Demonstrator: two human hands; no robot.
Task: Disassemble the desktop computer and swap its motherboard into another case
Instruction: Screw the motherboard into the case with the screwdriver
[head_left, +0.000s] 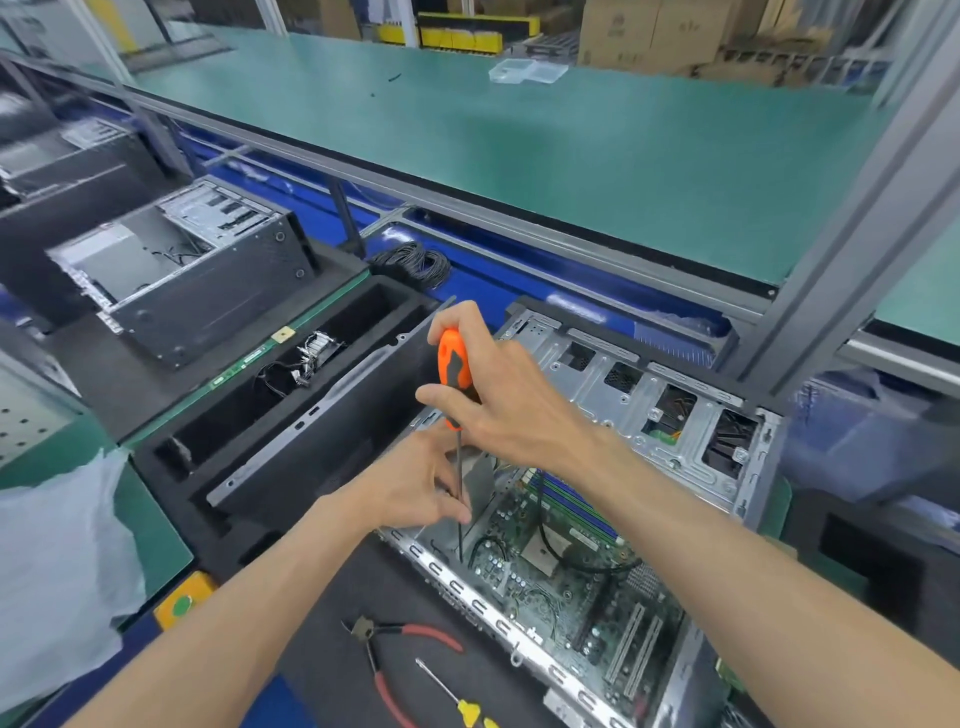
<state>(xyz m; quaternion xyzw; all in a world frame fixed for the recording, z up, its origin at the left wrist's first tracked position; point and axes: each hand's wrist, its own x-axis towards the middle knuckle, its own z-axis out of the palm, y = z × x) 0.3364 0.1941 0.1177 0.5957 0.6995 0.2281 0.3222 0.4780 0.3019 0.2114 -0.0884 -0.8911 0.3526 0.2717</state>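
An open desktop case (670, 415) lies on its side in front of me, its green motherboard (566, 587) exposed inside. My right hand (514, 400) grips the orange-and-black handle of a long screwdriver (454, 364), held upright with its tip down at the board's near-left corner. My left hand (421, 478) pinches the screwdriver's thin shaft just above the board. A second, empty case (182, 270) lies open at the far left.
Red-handled pliers (410, 654) and a small yellow-handled screwdriver (457, 696) lie on the black mat near me. A black foam tray (291, 405) holding cables and a case panel sits left of the case. A white bag (57, 561) lies at far left. A green shelf (519, 140) spans above.
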